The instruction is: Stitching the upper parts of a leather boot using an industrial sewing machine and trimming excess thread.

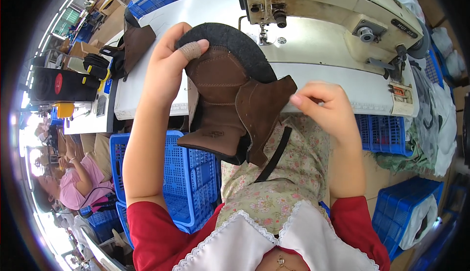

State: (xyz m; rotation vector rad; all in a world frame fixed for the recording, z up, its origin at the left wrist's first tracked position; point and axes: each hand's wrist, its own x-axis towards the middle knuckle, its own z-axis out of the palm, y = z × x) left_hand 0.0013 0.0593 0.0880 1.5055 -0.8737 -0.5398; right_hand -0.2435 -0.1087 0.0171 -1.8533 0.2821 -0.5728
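Observation:
A brown leather boot upper (218,82) with stitched seams and a fuzzy black lining hangs over my lap, in front of the sewing table. My left hand (169,67) grips it at the upper left, the taped thumb on top of the black edge and the fingers behind. Close beside the upper's right flap (262,107) is my right hand (325,107), its fingers curled and thumb pressed in; whether it pinches a thread or the flap's edge I cannot make out. A black strap (276,156) lies across my flowered apron.
An industrial sewing machine (333,11) stands on the white table (313,77), its needle area beyond the upper. Another brown piece (137,43) lies at the table's left. Blue crates (183,173) stand below to either side. At far left, a person in pink (78,187) sits.

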